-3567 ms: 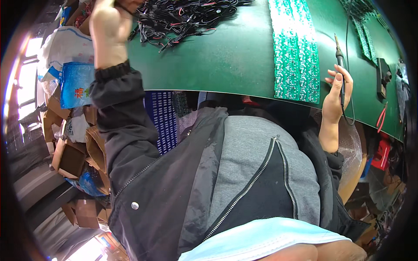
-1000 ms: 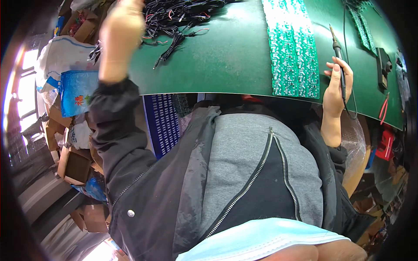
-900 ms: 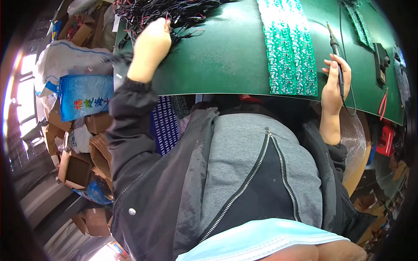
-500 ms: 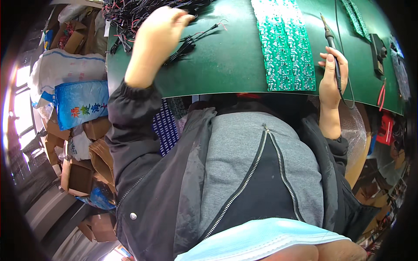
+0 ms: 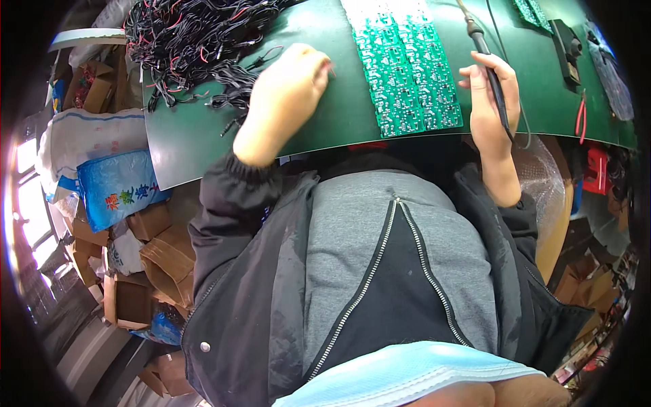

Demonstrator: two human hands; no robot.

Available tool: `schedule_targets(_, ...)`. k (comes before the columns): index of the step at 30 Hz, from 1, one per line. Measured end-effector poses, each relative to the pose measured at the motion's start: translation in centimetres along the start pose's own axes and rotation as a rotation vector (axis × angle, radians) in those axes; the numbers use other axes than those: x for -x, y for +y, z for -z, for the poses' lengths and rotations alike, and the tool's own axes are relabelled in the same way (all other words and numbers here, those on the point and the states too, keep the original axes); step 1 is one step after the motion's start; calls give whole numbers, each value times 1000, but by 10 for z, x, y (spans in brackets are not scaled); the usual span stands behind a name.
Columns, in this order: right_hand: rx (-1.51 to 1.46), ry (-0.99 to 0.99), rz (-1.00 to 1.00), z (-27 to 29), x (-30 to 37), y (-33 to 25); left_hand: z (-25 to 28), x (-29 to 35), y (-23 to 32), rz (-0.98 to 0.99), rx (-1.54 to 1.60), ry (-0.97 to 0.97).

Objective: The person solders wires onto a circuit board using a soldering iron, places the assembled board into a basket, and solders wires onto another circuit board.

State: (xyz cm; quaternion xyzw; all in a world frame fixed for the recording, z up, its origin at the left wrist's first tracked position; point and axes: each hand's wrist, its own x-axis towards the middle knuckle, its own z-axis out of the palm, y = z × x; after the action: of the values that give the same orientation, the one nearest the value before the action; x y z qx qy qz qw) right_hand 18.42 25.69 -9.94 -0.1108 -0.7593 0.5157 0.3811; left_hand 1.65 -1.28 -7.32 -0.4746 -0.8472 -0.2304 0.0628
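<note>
My left hand (image 5: 288, 85) is over the left part of the green table, its fingers pinched together on a thin cable. Only a short reddish wire end (image 5: 331, 68) shows past the fingertips; the rest of that cable is hidden by the hand. Beside the wrist is a small bunch of black cables (image 5: 234, 80), in front of a large tangled heap of black and red cables (image 5: 196, 41). In my right hand (image 5: 494, 102) I hold a soldering iron (image 5: 489, 71) by its dark handle, tip pointing away from me. Between the hands lies a panel of green circuit boards (image 5: 413, 81).
The table's front edge (image 5: 325, 150) runs close to my body. At the right are another green board strip (image 5: 532, 13), a black soldering-iron stand (image 5: 565, 51) and red-handled pliers (image 5: 581, 119). Cardboard boxes (image 5: 132, 302) and a blue bag (image 5: 119, 186) stand left of the table.
My left hand has come nearer the boards and lower, from beside the cable heap, with a wire end now at its fingertips. The right hand still holds the soldering iron. The whole view has shifted slightly.
</note>
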Motion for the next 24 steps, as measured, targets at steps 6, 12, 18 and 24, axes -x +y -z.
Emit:
schedule_targets(6,-38,-362,155,-28,-2,-62,2,7,12,-14,87,-77)
schedule_targets(12,-8,-470,142,-57,19,-62,-1,17,46,82,496,-51)
schedule_targets(18,16,-448,162,-60,25,-60,-2,22,45,67,594,-24)
schedule_targets(24,50,-444,234,-64,30,-63,-10,28,45,15,585,21)
